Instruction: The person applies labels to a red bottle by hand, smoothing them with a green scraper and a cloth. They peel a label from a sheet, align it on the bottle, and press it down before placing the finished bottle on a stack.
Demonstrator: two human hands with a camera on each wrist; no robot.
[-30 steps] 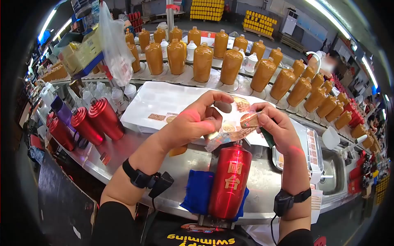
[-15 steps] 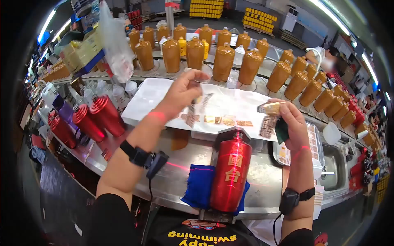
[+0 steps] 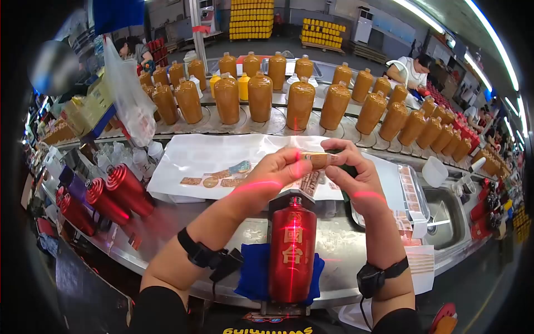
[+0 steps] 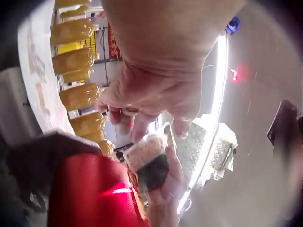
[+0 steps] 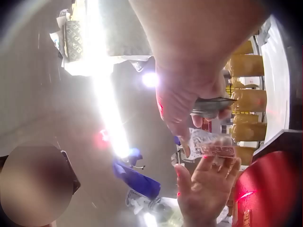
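Note:
In the head view both hands meet above a red bottle (image 3: pixel 292 250) with gold characters, standing on the bench. The left hand (image 3: pixel 281 170) and the right hand (image 3: pixel 360 181) pinch opposite ends of a small gold-and-clear label (image 3: pixel 317 161). Below it shows a patterned clear film (image 3: pixel 309 183); what holds it is unclear. The right wrist view has the film (image 5: pixel 213 146) between the hands, and a dark object (image 5: pixel 210 108) in the right hand (image 5: pixel 184 90). It looks dark green (image 4: pixel 154 172) in the left wrist view. A blue cloth (image 3: pixel 253 275) lies around the bottle's base.
A white sheet (image 3: pixel 183 158) with several labels (image 3: pixel 211 182) lies behind the hands. Brown bottles (image 3: pixel 300 104) line a conveyor beyond it. Red bottles (image 3: pixel 127 190) lean at left; a tray (image 3: pixel 389 186) and sink (image 3: pixel 445 214) are at right. People sit farther back.
The left hand has moved back to the right hand and now pinches the label too. A bluish clear piece now shows on the white sheet. The head view has shifted.

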